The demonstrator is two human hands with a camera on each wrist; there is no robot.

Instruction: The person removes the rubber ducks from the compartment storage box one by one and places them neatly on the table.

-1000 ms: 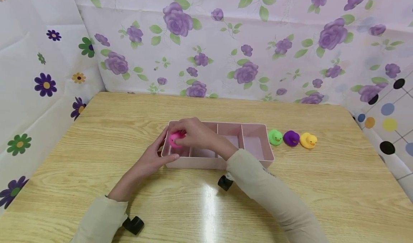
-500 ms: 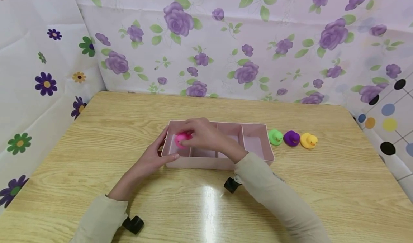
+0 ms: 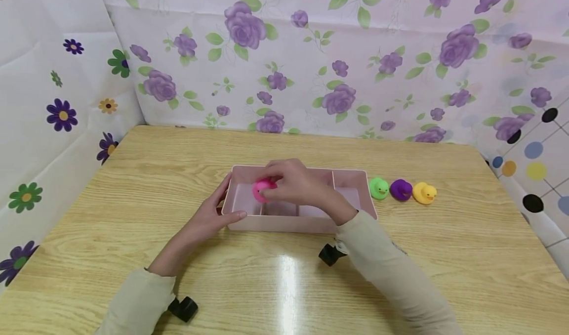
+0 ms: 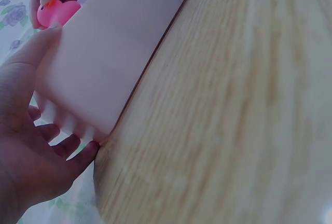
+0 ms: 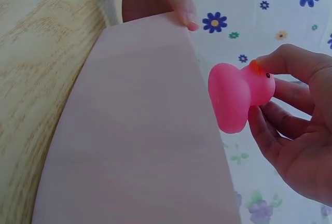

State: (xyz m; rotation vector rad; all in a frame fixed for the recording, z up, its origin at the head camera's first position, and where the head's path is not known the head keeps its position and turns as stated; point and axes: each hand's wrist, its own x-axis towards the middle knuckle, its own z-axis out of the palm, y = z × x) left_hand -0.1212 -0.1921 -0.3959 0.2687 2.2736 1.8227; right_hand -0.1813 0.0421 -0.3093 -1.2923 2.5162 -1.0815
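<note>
My right hand [image 3: 294, 183] pinches a pink rubber duck [image 3: 261, 191] between thumb and fingers. In the head view the duck overlaps the divider between the first two compartments from the left of a pale pink box [image 3: 302, 224]. The right wrist view shows the duck [image 5: 231, 97] at the level of the box's rim, its orange beak under a fingertip. My left hand [image 3: 210, 217] holds the box's left end, thumb along the front wall and fingers against the end wall. The leftmost compartment [image 3: 243, 201] has nothing in it; the right hand partly hides the middle ones.
To the right of the box, a green duck [image 3: 379, 188], a purple duck [image 3: 401, 190] and a yellow duck [image 3: 425, 193] stand in a row on the wooden table [image 3: 249, 285]. A flowered sheet [image 3: 306, 68] hangs behind the table.
My right hand has moved to the right with the pink duck, from over the leftmost compartment to its divider. The left hand stays on the box, which has not moved.
</note>
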